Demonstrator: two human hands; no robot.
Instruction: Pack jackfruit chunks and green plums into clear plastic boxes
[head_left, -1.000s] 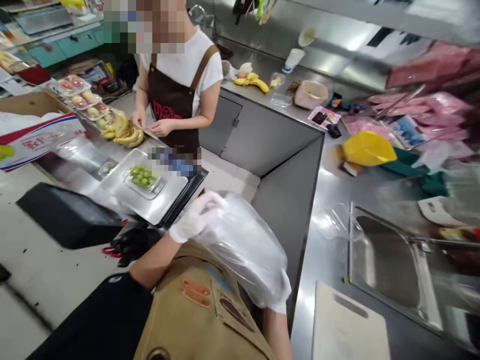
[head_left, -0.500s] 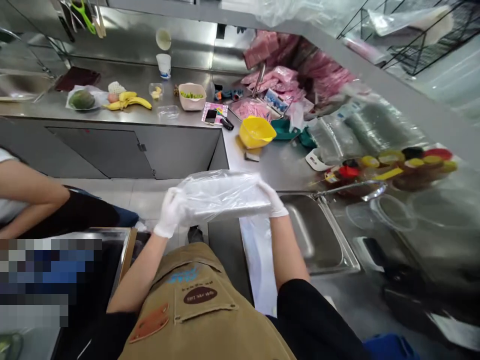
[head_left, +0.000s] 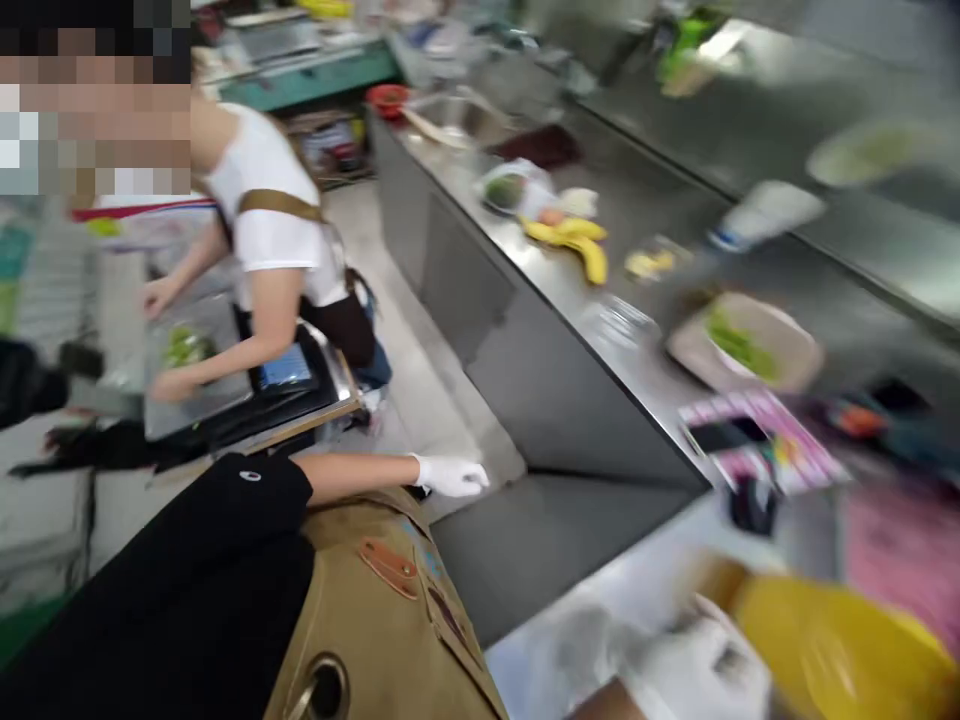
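Note:
My left hand (head_left: 452, 475), in a white glove, hangs over the floor beside the apron. Its fingers are loosely extended, and I see nothing in them. My right hand (head_left: 705, 665), also gloved, is at the bottom right, smeared by motion. Beside it is a yellow plastic basin (head_left: 840, 645). A blurred patch of clear plastic (head_left: 585, 645) lies to the left of the right hand, over the counter. Whether the right hand's fingers hold the plastic cannot be made out.
A steel counter (head_left: 517, 235) carries bananas (head_left: 574, 238), a beige bowl of green pieces (head_left: 746, 345) and a phone on a pink sheet (head_left: 724, 435). At the left, a co-worker in white (head_left: 274, 215) bends over a work surface with a bag of greens (head_left: 187, 345).
The view has swung left. Both hands held a clear plastic-wrapped bundle between them; now they are apart, the left down by the apron, the right beside the yellow basin.

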